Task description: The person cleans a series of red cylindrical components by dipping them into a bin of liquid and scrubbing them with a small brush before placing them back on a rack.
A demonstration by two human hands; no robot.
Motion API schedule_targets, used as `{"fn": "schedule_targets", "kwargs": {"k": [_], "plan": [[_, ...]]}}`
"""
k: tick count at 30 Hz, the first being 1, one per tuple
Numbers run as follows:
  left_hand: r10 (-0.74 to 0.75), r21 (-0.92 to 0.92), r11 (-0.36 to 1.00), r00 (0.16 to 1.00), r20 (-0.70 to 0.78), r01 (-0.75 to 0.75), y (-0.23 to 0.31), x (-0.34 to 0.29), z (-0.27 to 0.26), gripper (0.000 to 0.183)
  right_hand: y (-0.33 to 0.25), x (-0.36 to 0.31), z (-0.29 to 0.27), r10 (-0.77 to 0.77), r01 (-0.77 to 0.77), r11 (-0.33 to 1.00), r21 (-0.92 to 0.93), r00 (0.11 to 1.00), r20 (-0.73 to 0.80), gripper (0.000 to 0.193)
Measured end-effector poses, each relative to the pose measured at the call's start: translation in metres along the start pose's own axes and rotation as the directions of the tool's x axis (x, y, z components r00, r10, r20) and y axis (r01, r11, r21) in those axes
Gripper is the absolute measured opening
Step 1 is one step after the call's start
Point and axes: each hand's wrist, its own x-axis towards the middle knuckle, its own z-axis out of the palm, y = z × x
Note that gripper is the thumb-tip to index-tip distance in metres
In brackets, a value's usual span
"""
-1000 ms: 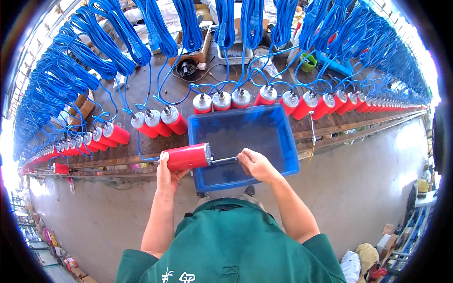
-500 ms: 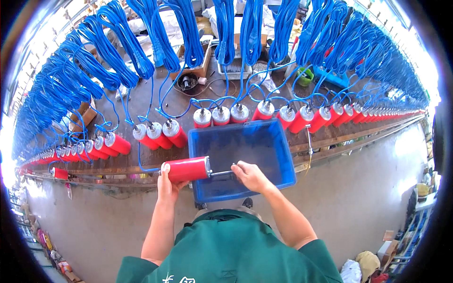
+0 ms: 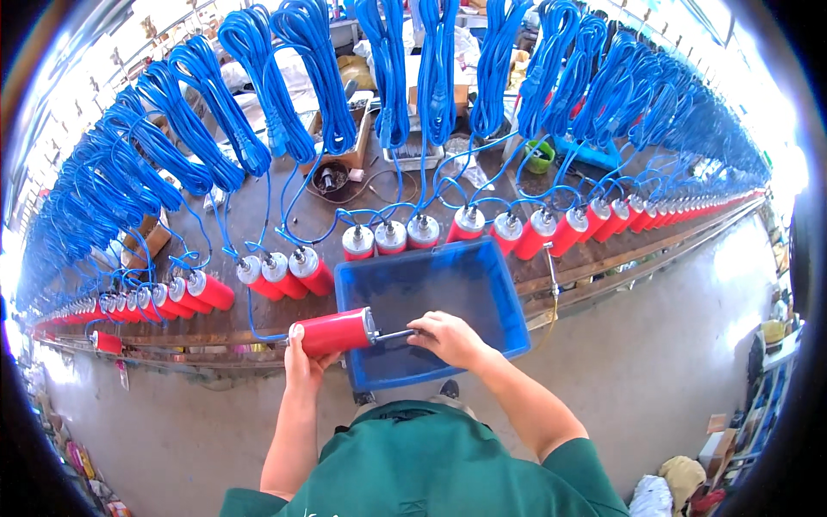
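Note:
A red cylinder (image 3: 338, 332) with a metal end cap lies sideways over the front left of a blue plastic tub (image 3: 515, 314). My left hand (image 3: 303, 364) grips it around its left end, where a blue cable runs off toward the bench. From the capped right end a thin metal rod (image 3: 394, 335) sticks out. The fingers of my right hand (image 3: 448, 339) are closed on the rod's outer end; whether it is a tool or part of the cylinder I cannot tell.
More red cylinders (image 3: 312, 270) line the edge of a dark bench (image 3: 258, 215), cabled to blue coils (image 3: 389, 82) hanging above. A green cup (image 3: 539, 157), a black bowl (image 3: 331, 177) and a blue tray (image 3: 590, 153) sit farther back. Sacks (image 3: 650, 498) lie at the lower right.
The whole view has shifted slightly. My right hand sits a little closer to the cylinder, and less of the rod shows. My left hand keeps its grip.

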Motion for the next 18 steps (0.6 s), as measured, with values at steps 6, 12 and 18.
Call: {"fn": "schedule_targets", "kwargs": {"k": [6, 12, 18], "plan": [[0.010, 0.020, 1.000, 1.000, 0.008, -0.010, 0.000, 0.000, 0.005, 0.066, -0.006, 0.012, 0.010, 0.513, -0.686, 0.009, 0.728, 0.628, 0.585, 0.043], [0.042, -0.001, 0.999, 0.998, -0.037, -0.042, -0.009, 0.008, -0.009, 0.067, -0.003, 0.004, -0.016, 0.182, -0.206, 0.937, 0.283, 0.977, 0.110, 0.055], [0.062, -0.006, 0.998, 0.998, 0.008, -0.062, -0.007, 0.005, 0.001, 0.067, 0.017, 0.020, 0.023, 0.596, -0.715, 0.472, 0.516, 0.690, 0.410, 0.073]]}}
